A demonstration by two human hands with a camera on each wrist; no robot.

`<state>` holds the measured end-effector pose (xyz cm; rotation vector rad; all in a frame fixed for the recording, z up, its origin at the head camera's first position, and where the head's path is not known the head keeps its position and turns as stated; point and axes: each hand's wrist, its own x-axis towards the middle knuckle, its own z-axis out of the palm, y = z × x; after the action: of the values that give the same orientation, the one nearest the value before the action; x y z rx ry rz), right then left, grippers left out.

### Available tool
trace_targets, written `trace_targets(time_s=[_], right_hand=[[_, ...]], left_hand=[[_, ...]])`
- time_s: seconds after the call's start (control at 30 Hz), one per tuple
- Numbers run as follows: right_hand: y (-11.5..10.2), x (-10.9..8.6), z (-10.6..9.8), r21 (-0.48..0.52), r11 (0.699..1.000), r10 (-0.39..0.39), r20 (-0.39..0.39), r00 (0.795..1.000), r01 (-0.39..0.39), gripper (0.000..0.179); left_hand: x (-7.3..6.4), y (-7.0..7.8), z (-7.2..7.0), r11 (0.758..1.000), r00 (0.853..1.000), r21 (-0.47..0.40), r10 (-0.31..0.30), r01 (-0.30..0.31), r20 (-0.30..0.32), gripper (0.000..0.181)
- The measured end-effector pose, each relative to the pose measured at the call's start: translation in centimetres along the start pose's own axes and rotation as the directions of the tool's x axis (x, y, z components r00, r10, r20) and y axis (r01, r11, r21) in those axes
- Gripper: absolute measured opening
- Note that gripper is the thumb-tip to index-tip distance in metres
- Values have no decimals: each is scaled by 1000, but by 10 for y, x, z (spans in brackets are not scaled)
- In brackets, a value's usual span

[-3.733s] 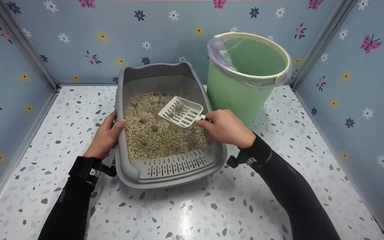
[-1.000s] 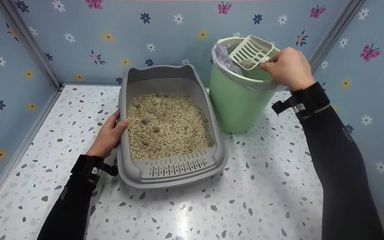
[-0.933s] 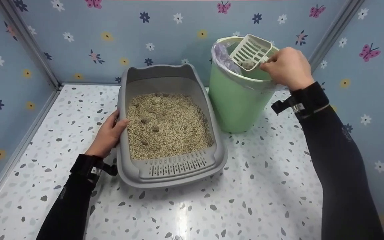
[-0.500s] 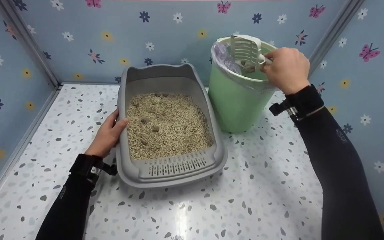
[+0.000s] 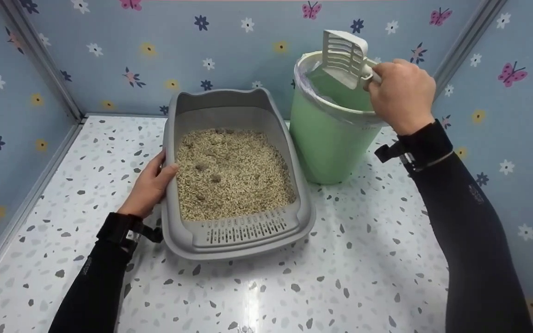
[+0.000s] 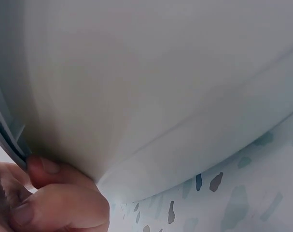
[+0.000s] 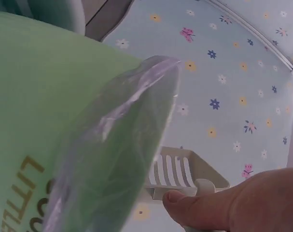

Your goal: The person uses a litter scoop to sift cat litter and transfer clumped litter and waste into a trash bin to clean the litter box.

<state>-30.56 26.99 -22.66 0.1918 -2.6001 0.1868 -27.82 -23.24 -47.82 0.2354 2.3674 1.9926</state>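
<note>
My right hand (image 5: 401, 95) grips a white slotted litter scoop (image 5: 346, 76) by its handle, above the mouth of a green bin (image 5: 326, 148). The scoop is tipped on its side, and no clump shows in it. A thin purple bag (image 7: 112, 113) lines the bin and folds over its rim. My left hand (image 5: 148, 189) holds the left rim of a grey litter box (image 5: 248, 252), thumb on top. In the left wrist view, curled fingers (image 6: 64, 203) lie under that rim. Tan litter (image 5: 243, 180) with several dark clumps (image 5: 215, 178) fills the box.
The bin stands close against the box's right side. Behind them is a blue flowered wall (image 5: 132, 46), with side walls at left and right. Box and bin rest on a white speckled surface (image 5: 350, 277).
My right hand has carried the scoop from over the litter to over the bin and turned it sideways. The grey clumps have dropped off it, and it has risen slightly. My left hand stays put.
</note>
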Motion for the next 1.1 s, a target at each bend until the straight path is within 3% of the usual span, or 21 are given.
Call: trace_targets(time_s=[0.1, 0.23, 0.3, 0.4, 0.47, 0.57, 0.7, 0.87, 1.1], right_hand=[[-12, -8, -10, 71, 997, -7, -30, 1000, 9, 30], [-35, -22, -19, 133, 988, -70, -49, 996, 75, 32], [-47, -29, -20, 152, 981, -118, -15, 993, 119, 33], [-64, -37, -16, 183, 968, -193, 114, 974, 171, 33], [-73, -41, -9, 193, 959, -248, 212, 945, 208, 31], [-85, -45, 3, 182, 948, -309, 350, 884, 260, 26], [-99, -47, 24, 107, 946, -316, 497, 808, 305, 22], [-113, -47, 45, -12, 934, -278, 601, 749, 356, 27], [-131, -40, 64, -81, 886, -277, 697, 661, 456, 24]], left_hand=[[0, 0, 0, 1000, 1000, 4, -9, 9, -8, 79], [1, 0, 0, 1000, 1000, 4, -19, 19, -14, 78], [1, 0, 1, 1000, 1000, 2, -24, 24, -17, 77], [2, 0, 2, 1000, 999, -5, -30, 30, -20, 77], [2, 0, 2, 999, 999, -3, -33, 33, -20, 78], [1, 0, 2, 1000, 1000, -5, -28, 28, -3, 80], [0, 1, 2, 1000, 1000, -12, -6, 7, 16, 80], [1, 1, 3, 1000, 1000, -8, -3, 3, 9, 80], [0, 1, 2, 1000, 1000, -22, -14, 14, 1, 81]])
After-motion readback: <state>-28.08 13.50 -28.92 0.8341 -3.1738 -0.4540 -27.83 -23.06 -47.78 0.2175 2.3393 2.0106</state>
